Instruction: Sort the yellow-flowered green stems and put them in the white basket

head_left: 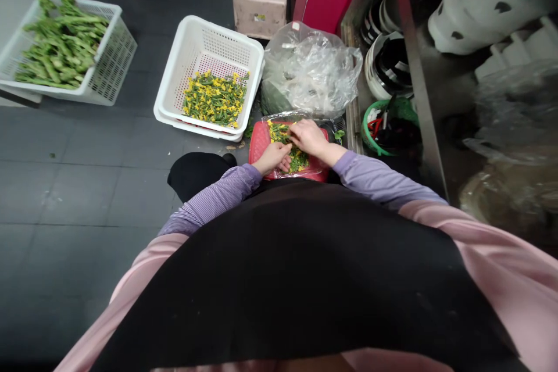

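Short green stems with yellow flowers point(300, 163) lie in clear plastic point(300, 117) on a red textured plastic surface point(260, 142) close in front of my body. My right hand point(307, 136) reaches down over them from the right, fingers bent and closed on the yellow-flowered greens. From the left, my left hand point(274, 158) rests low beside it, thumb and fingers curled together; what lies inside its fingers is too small to make out. The fingertips of both hands almost meet above the greens.
Left of my hands a white basket point(170, 78) holds more yellow-flowered greens. Thick green stalks point(65, 49) fill another basket point(114, 52) farther left. A stuffed clear bag point(311, 70) and pink stool point(260, 3) stand ahead. A green basin point(370, 138) sits right, beside a metal shelf edge point(421, 78).
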The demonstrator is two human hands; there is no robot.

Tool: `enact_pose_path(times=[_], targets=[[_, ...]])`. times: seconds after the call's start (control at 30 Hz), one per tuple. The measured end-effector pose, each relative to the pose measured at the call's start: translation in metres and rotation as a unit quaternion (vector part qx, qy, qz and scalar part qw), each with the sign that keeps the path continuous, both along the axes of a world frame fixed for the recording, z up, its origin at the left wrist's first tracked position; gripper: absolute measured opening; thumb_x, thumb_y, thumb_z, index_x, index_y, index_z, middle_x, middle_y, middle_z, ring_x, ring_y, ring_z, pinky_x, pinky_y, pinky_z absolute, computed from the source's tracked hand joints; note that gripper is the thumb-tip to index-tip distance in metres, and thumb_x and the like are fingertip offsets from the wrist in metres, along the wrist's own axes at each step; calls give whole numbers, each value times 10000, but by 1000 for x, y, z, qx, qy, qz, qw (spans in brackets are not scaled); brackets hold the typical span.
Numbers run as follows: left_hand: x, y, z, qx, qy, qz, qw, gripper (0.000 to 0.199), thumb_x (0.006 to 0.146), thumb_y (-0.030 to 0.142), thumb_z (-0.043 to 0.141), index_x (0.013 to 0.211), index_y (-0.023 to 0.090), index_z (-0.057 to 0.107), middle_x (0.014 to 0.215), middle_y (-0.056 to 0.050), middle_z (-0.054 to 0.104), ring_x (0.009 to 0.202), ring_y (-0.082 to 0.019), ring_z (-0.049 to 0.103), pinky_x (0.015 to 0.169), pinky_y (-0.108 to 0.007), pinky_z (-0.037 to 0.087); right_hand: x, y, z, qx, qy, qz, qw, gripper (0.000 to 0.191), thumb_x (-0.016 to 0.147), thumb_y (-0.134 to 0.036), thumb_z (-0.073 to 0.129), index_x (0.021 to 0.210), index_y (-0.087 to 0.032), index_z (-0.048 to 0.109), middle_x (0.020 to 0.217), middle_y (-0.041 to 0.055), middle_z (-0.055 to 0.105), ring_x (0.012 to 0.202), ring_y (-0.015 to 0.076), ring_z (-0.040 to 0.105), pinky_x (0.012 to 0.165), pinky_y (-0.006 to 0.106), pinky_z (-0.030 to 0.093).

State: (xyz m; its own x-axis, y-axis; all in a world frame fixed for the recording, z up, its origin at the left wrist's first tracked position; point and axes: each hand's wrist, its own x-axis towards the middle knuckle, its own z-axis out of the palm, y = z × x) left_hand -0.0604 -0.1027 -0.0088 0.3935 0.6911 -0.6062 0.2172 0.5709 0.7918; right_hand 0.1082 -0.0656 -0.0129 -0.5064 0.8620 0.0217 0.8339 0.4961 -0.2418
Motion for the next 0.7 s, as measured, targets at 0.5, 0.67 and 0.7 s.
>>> enact_pose_path(times=[0.5,0.67,0.7], targets=[[4,-11,4,125,81,-172,974,226,948,103,415,766,169,532,517,58,543,357,-77,500,390,-187,386,26,-56,-2,-45,32,15,998,157,940,-133,604,992,-148,751,936,126,731,913,244,618,854,353,480],[4,-10,7,90,29,-145,985,259,956,66,358,805,158,548,494,57,544,347,-68,498,392,-173,379,26,-52,4,-76,60,-15,995,166,904,-128,651,1012,-146,776,964,130,747,946,249,645,906,375,488],[4,-9,7,85,15,-140,986,257,960,63,349,829,156,550,496,57,549,356,-69,511,399,-169,386,27,-51,7,-78,59,-22,995,163,905,-136,652,1011,-146,777,962,129,744,951,250,644,912,377,484]])
